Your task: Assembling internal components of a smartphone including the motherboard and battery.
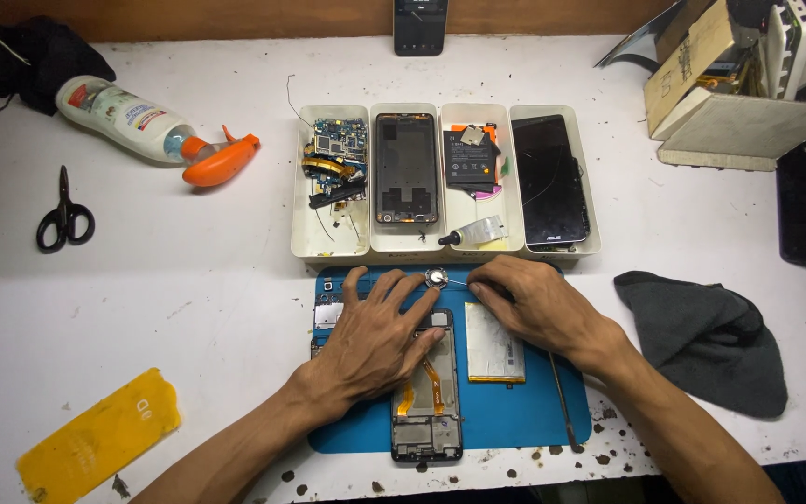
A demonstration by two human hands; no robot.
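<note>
Head view: the person works at a white desk (188, 280) over a blue mat (515, 420). An opened phone (428, 392) lies upright on the mat, back off, orange flex cables showing, a loose battery (493, 343) just right of it. The left hand (375, 336) lies flat, fingers spread, pressing on the phone's upper part to steady it; its grip is open, holding nothing. The right hand (529, 299) is pinched shut on thin tweezers (454, 281), tip touching a small round silver part (437, 276) that sits on the mat just above the phone's top edge, between the two hands. Step in hand looks like picking up or positioning that small part with the tweezers, phone teardown well along. Next move probably needs a fine, steady pinch and a lift without flicking the part away; the left hand should keep the phone from sliding. Behind the mat a row of four white trays (328, 245) holds a circuit board, a frame, a second battery with a glue tube, and a dark screen. Scissors (64, 217) and a spray bottle (156, 126) lie far left, a yellow sheet (100, 434) near left, a grey cloth (711, 336) right, a thin tool (563, 401) on the mat's right side.
</note>
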